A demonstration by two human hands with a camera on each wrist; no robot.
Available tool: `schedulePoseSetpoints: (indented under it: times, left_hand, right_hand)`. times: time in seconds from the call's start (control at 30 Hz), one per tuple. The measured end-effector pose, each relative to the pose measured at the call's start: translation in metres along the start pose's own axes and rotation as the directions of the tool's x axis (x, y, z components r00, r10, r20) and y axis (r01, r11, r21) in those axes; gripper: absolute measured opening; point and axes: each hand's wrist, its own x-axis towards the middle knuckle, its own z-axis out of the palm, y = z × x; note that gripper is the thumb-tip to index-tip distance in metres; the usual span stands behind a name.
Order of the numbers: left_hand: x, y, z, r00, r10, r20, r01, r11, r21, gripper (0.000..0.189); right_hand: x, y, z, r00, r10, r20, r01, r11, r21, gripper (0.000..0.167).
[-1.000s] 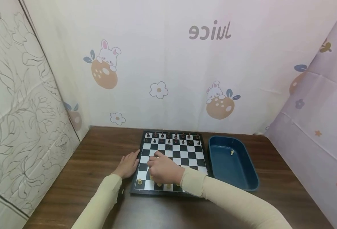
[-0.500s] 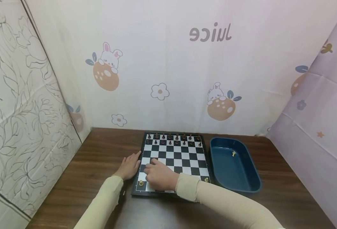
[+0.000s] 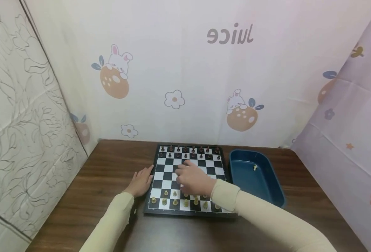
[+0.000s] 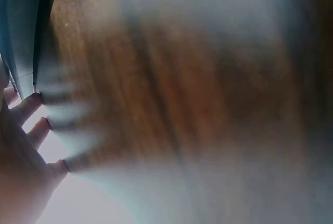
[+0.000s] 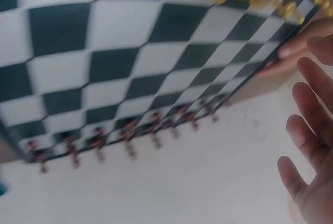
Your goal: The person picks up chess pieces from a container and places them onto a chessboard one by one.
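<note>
A black-and-white chessboard (image 3: 160, 176) lies on the wooden table. My right hand (image 3: 194, 178) hovers over its near half, partly covering the front rows. Relaxed, spread fingers (image 5: 307, 104) show in the right wrist view, with nothing seen between them. Cream-coloured chess pieces (image 3: 175, 202) stand along the near row. Two cream pawns (image 3: 166, 193) show in the row ahead of them, left of my right hand, and more show partly below it. Dark chess pieces (image 3: 185, 155) fill the two far rows. Flat on the table, my left hand (image 3: 139, 182) touches the board's left edge with its fingertips.
Right of the board stands a blue tray (image 3: 251, 192) with one cream chess piece (image 3: 255, 168) inside. A small pale object (image 3: 135, 211) lies by the left sleeve. Printed curtains (image 3: 179, 122) enclose the table (image 3: 109, 164) at the back and sides.
My right hand has moved right and away from the near row, uncovering cream pieces at the board's front left. My left hand stays at the board's edge.
</note>
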Motion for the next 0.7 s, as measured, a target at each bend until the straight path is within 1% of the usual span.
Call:
schedulePoseSetpoints:
  times: [0.13, 0.27, 0.47, 0.53, 0.7]
  left_hand:
    - [0.0, 0.0, -0.001, 1.0, -0.004, -0.005, 0.004, 1.0, 0.002, 0.051]
    - [0.0, 0.0, 0.0, 1.0, -0.004, -0.004, 0.004, 1.0, 0.004, 0.051]
    - [0.0, -0.001, 0.002, 1.0, 0.008, 0.005, -0.008, 1.0, 0.001, 0.051]
    - [0.0, -0.001, 0.002, 1.0, 0.01, 0.006, -0.01, 1.0, -0.004, 0.051]
    - [0.0, -0.001, 0.002, 1.0, 0.006, 0.008, -0.006, 1.0, -0.009, 0.051]
  right_hand:
    - [-0.021, 0.023, -0.006, 0.998, 0.069, 0.007, -0.069, 0.998, -0.003, 0.013]
    - [-0.044, 0.046, -0.01, 0.989, 0.147, 0.012, -0.146, 0.989, -0.028, 0.011]
    - [-0.08, 0.079, -0.013, 0.958, 0.283, 0.049, -0.281, 0.958, -0.052, 0.011]
    - [-0.092, 0.09, -0.013, 0.948, 0.316, 0.042, -0.313, 0.948, -0.06, 0.01]
    - [-0.119, 0.118, -0.01, 0.938, 0.347, -0.012, -0.347, 0.935, -0.077, 0.007]
